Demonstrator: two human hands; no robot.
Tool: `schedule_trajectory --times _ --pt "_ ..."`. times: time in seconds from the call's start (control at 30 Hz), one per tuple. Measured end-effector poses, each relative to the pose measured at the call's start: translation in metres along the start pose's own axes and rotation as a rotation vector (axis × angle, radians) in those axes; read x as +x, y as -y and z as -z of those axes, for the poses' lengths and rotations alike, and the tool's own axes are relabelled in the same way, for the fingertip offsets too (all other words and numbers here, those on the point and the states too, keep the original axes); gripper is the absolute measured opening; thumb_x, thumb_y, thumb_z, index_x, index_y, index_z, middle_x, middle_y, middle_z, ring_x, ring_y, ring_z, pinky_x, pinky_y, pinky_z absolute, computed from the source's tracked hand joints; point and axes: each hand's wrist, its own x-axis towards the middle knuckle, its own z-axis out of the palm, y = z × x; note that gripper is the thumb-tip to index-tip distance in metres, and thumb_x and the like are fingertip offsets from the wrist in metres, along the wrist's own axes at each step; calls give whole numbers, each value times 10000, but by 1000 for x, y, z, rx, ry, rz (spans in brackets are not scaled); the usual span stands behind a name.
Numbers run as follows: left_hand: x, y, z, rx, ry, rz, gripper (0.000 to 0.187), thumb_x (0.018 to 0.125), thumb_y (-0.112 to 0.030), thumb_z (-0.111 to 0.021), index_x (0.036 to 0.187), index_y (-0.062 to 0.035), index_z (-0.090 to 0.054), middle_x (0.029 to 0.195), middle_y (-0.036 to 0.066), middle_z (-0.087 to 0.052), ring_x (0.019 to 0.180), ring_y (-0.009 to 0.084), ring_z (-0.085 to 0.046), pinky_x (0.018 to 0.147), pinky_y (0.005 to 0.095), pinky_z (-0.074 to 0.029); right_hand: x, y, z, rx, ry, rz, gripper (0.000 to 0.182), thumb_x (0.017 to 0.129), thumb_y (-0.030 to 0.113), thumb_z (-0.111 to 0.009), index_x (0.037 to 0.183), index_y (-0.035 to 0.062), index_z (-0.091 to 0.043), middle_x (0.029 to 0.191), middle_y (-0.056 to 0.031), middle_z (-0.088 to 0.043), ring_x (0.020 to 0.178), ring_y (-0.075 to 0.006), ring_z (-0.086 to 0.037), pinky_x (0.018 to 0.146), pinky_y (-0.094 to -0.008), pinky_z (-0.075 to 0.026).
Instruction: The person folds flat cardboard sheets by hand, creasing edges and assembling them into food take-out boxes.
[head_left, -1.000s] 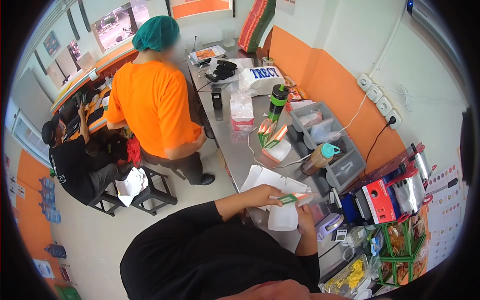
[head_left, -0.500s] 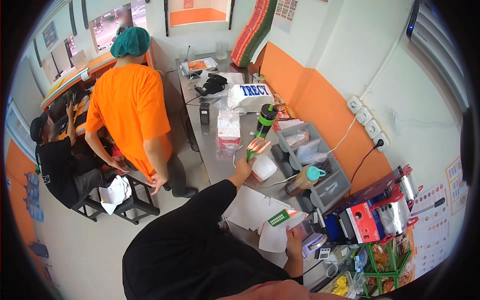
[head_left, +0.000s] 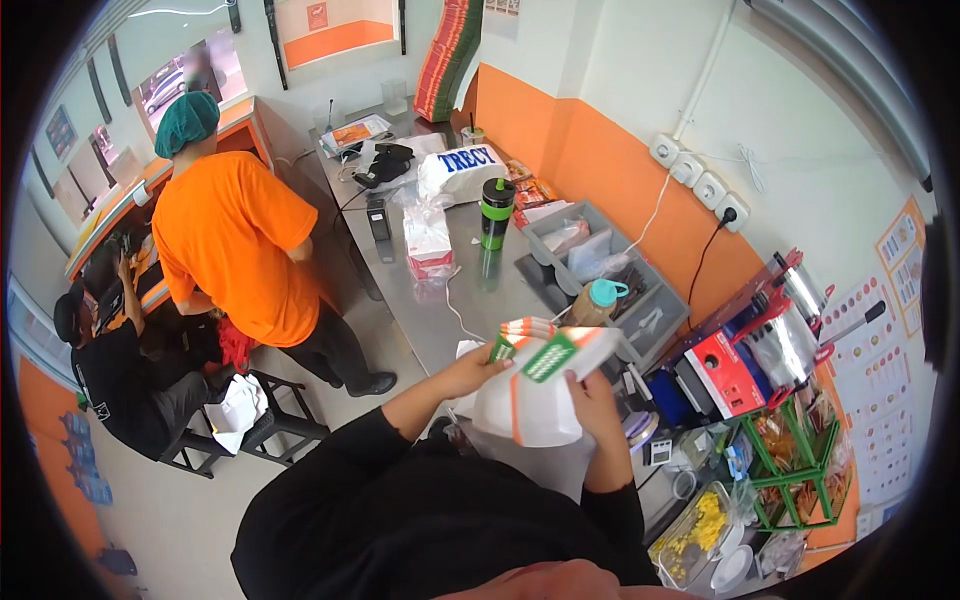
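Observation:
In front of my chest, over the steel table (head_left: 400, 300), both hands hold white paperboard with green and orange print. My left hand (head_left: 477, 368) is closed on a small printed piece (head_left: 504, 348) at the board's upper left edge. My right hand (head_left: 595, 400) grips the right side of the white printed board (head_left: 525, 405), with its thumb on the front. The printed piece and the board overlap, and I cannot tell whether they are joined. Beyond my hands are a gray divided tray (head_left: 648, 352) and a bottle with a turquoise lid (head_left: 600, 300).
A black and green tumbler (head_left: 495, 215), a tissue pack (head_left: 428, 243) and a white TRECY bag (head_left: 460, 172) stand on the table. A red sealing machine (head_left: 725, 375) is at right. A person in orange (head_left: 230, 240) stands at left; another person (head_left: 125, 375) sits beyond.
My left hand has come down and right to the board, and the right hand has lifted the board off the table. The view has shifted. The person in orange has turned and drawn their hands in.

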Motion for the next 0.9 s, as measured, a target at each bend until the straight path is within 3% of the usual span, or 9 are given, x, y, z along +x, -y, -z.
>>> schedule_trajectory --times 0.07,0.17,0.27,0.4,0.5,0.57,0.7,0.77,0.9 --pt "-21 -7 -9 33 18 -119 425 1032 -234 -481 1403 -40 -410 1268 35 -561 1169 122 -488 987 308 -422 -2 5 -18 -96 17 21 264 976 175 -534 1111 -43 -596 953 -189 -672 837 -310 -666 746 -394 -499" --pt "-50 -14 -9 -172 141 64 436 1051 -244 -425 1446 -71 -361 1322 22 -501 1197 108 -457 1016 304 -394 -12 14 -36 -214 44 -13 306 991 204 -475 1150 -46 -551 1044 -283 -638 978 -484 -587 799 -489 -483" --pt "-68 -24 -5 -162 202 115 455 1055 -294 -406 1452 -77 -358 1306 15 -506 1189 108 -467 1007 302 -405 -19 -9 -54 -324 75 69 363 994 211 -422 1195 -91 -436 886 -301 -643 824 -480 -620 752 -534 -488" --pt "-80 -14 -16 -80 192 102 519 1050 -415 -361 1483 -130 -324 1303 1 -501 1177 120 -470 988 359 -425 -29 -8 -60 -395 126 13 407 995 211 -398 1195 -142 -371 864 -318 -638 808 -483 -624 750 -540 -495" --pt "-88 -18 -35 -261 104 157 570 1035 -468 -370 1498 -141 -307 1341 -3 -490 1195 126 -468 1005 348 -409 -37 -6 -66 -450 124 -126 419 981 187 -407 1207 -158 -334 858 -315 -643 792 -475 -632 728 -533 -510" --pt "-86 -4 -41 -307 75 26 605 1029 -486 -368 1512 -133 -281 1389 23 -462 1268 152 -424 1054 358 -363 -42 -1 -66 -453 163 -158 319 975 144 -416 1144 -127 -422 893 -342 -630 831 -507 -611 732 -562 -481" --pt "-90 -2 -50 -249 79 -93 644 1027 -492 -359 1513 -82 -253 1442 72 -411 1345 189 -351 1111 377 -292 -45 -23 -70 -483 202 -138 326 962 135 -432 1163 -120 -402 876 -336 -632 816 -498 -618 711 -559 -488" --pt "-90 5 -56 -42 16 -357 632 1041 -438 -366 1505 -30 -233 1466 122 -371 1384 213 -292 1139 381 -237 -46 -35 -71 -589 319 -69 484 925 130 -463 1243 -183 -274 867 -314 -647 798 -468 -642 704 -507 -526" --pt "-86 9 -58 -19 -26 -138 597 1053 -364 -377 1503 -14 -204 1455 138 -375 1370 217 -309 1130 371 -254 -52 -19 -70 -530 265 -209 459 905 102 -462 1243 -168 -308 887 -308 -650 819 -464 -646 730 -506 -525"
